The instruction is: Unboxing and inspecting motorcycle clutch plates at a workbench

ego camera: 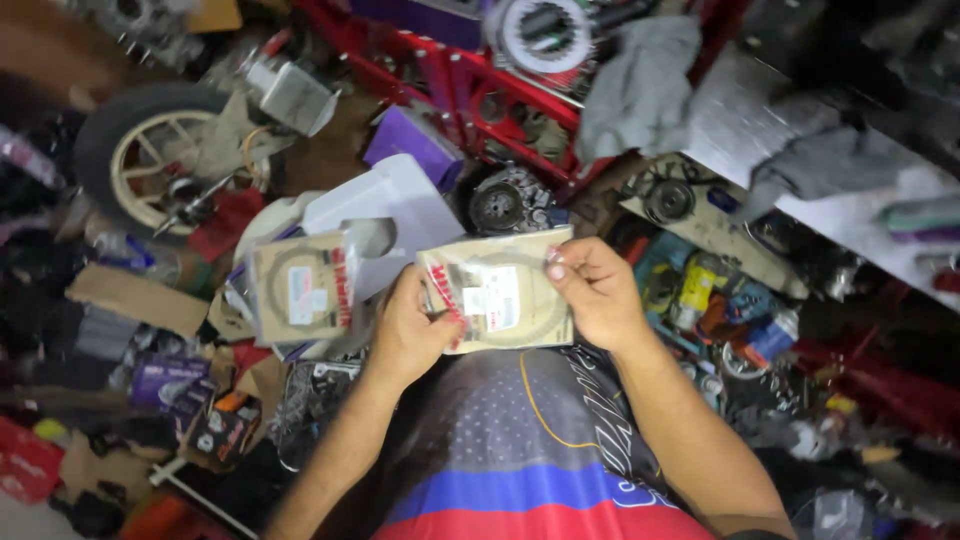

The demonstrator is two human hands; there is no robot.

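— Shirt [530, 450], striped blue and red, nearest the lens. Packet's left?
— Left hand [408, 335], fingers clamped on flat ring packet [500, 292], its lower-left corner; long axis runs across.
— Right of it?
— Right hand [595, 290], fingertips pinched on upper-right edge. Both equally near. Second packet [300, 285] lies left, on cluttered floor; wheel [150, 150] beyond.

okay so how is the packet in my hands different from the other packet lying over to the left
The held packet is pinched between the left hand and right hand; the lying packet rests untouched on clutter. Both are flat clear-fronted tan packets showing a ring, with white labels and red print.
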